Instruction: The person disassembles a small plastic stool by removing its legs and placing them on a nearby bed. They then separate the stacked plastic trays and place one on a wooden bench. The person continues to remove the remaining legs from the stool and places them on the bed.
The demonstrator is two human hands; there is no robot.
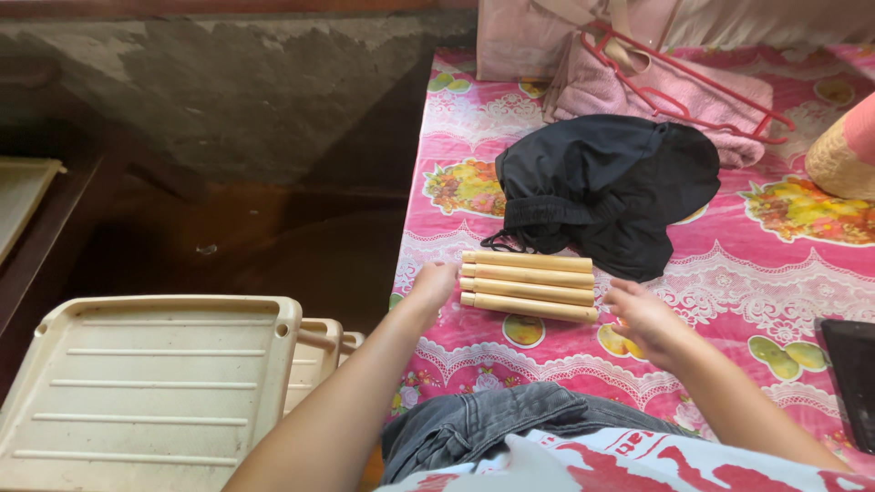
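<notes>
On the pink floral bed sheet (729,273), just ahead of us, lie four wooden sticks (529,285) side by side; they look light, stiff and smooth, so probably roll-prone. Our left hand (432,282) touches their ends with fingers curled around nothing, our right hand (645,317) hovers slack, so we'd grip mid-length.

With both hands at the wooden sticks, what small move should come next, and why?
Probably press the left hand and right hand inward to square the four pale round wooden sticks; they lie side by side on the pink flowered sheet, ends slightly uneven.
</notes>
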